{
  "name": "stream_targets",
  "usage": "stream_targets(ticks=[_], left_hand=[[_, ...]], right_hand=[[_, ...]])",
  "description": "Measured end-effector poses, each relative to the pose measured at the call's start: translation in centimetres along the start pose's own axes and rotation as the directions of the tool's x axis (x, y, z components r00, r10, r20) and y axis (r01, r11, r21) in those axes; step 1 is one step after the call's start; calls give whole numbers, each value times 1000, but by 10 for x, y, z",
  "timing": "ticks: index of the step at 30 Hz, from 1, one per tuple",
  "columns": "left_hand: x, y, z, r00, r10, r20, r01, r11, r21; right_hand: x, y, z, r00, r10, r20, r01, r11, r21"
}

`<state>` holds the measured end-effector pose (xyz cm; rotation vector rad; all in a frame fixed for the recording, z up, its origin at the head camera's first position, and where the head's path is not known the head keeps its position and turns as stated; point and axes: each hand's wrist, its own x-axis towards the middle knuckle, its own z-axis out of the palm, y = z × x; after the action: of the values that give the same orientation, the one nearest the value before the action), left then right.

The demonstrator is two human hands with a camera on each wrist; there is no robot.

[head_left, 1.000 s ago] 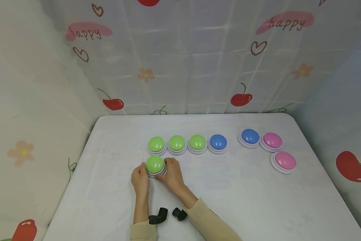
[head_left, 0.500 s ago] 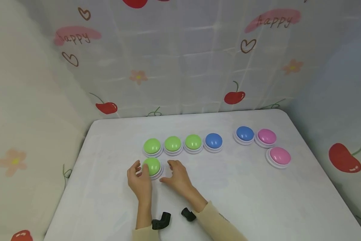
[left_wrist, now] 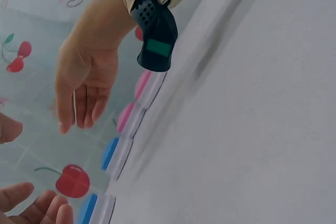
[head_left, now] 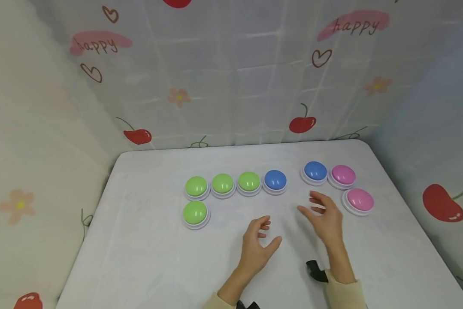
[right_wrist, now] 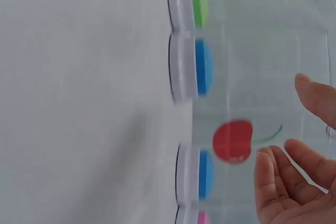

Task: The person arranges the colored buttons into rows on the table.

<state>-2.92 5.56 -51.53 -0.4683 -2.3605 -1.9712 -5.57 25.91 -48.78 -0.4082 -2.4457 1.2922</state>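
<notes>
My left hand [head_left: 255, 249] hangs over the middle of the table, thumb and fingers spread apart with nothing between them. To its right my right hand [head_left: 327, 219], also holding nothing, is nearest to a blue push button [head_left: 315, 171] and a pink push button [head_left: 360, 200]. Another pink push button [head_left: 343, 175] sits beside that blue one. In a row stand three green push buttons [head_left: 222, 183] and a blue push button [head_left: 275, 180]. One more green push button [head_left: 195, 213] is in front of the row's left end. All have domed tops on white round bases.
A white cloth covers the table [head_left: 146, 257]. Behind it hangs a curtain [head_left: 235, 77] printed with cherries, hearts and flowers, which also lines both sides. A black wrist camera [head_left: 316, 271] sits at my right sleeve.
Both hands held the front green button a second ago, then let go of it. They have since moved right, the right hand farthest, leaving that button in front of the row.
</notes>
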Motion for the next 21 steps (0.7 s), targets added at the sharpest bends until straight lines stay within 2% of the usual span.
stream_targets(ticks=[3,6,8,12,15,21], left_hand=[[9,1,14,996,44,74,-45,999,20],[20,-1,28,989,71,129,-75,997,23],[27,-3,37,985,46,163,-48,999,7],[39,-7,55,974,-34,222,40,999,-23],[45,-11,67,966,-60,250,69,997,-25],[51,-17,81,959,-74,275,79,997,-8]], right_hand=[[11,22,-34,986,114,-125,-126,988,-92],[23,46,-60,956,238,-173,-264,953,-147],[31,62,-71,939,306,-157,-330,931,-158],[45,86,-84,912,406,-63,-410,898,-160],[52,95,-89,900,436,-10,-431,887,-164],[58,100,-91,883,469,17,-455,864,-214]])
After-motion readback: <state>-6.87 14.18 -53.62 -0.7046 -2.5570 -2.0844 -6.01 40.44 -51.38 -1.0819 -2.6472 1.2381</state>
